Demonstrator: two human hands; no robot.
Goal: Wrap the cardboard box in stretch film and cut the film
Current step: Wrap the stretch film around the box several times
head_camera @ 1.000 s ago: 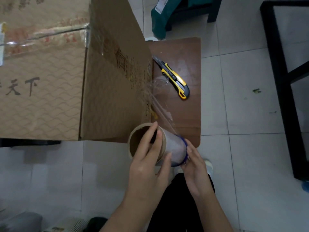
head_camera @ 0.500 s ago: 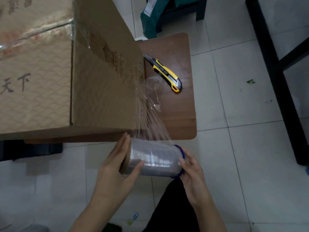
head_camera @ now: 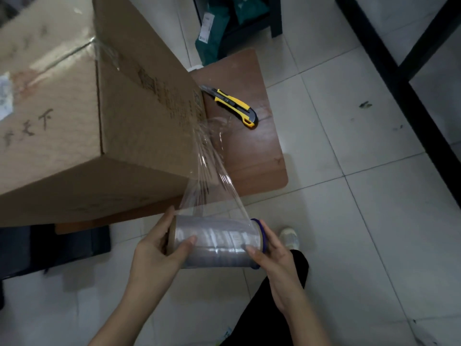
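A large cardboard box (head_camera: 74,121) stands on a low brown table (head_camera: 252,156), filling the upper left. A roll of clear stretch film (head_camera: 217,242) lies level below the box's near right corner, held at both ends. My left hand (head_camera: 159,248) grips its left cardboard end and my right hand (head_camera: 272,253) its blue-rimmed right end. A stretched sheet of film (head_camera: 212,166) runs from the roll up to the box's right edge. A yellow and black utility knife (head_camera: 234,106) lies on the table right of the box.
White floor tiles (head_camera: 374,221) spread to the right and below. A black frame (head_camera: 389,61) crosses the upper right. A green bag (head_camera: 217,38) and dark chair legs sit beyond the table. My shoe (head_camera: 289,237) and dark trouser leg are below the roll.
The roll has turned from end-on to level and dropped below the box corner. More film has been drawn out. My left hand shifted from the core's opening to its outer end.
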